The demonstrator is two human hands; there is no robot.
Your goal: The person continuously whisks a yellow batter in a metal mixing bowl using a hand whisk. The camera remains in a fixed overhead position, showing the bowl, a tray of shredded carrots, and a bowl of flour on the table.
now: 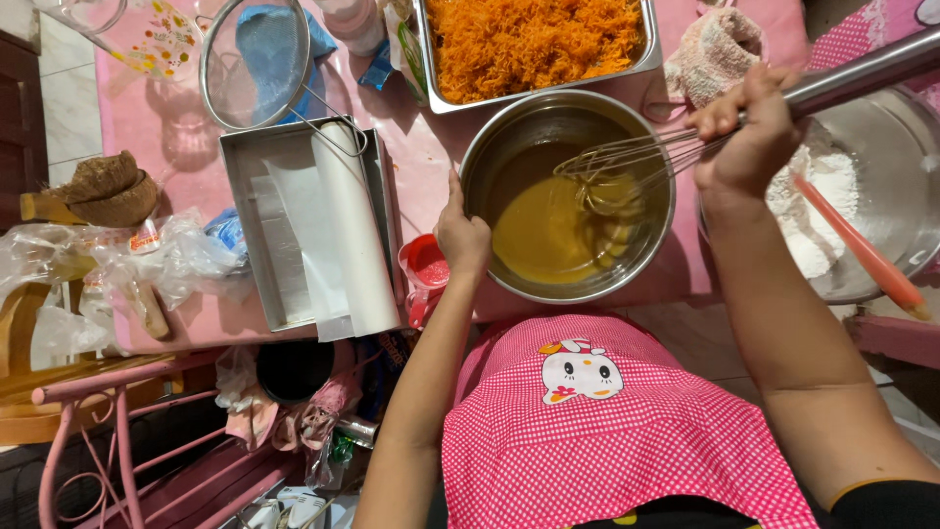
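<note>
The steel mixing bowl [568, 196] of orange-brown batter [548, 230] is being steadied on the pink bench [176, 127] by the left hand [462, 235], fingers curled over its near rim. The whisk [627, 162] is being gripped by the right hand [749, 132], fingers wrapped tight around its handle. Batter is likely being risked over the rim if the bowl is tipped further.

A pink desk [147, 127] fills the upper half of the frame, its surface glossy and evenly lit, with soft shadows. Pale tiled floor [69, 98] shows at the upper left edge, beside a strip of dark wooden furniture [15, 108]. At the lower left stands a pink metal frame [117, 431] of thin tubes, over darker, dim floor.
</note>
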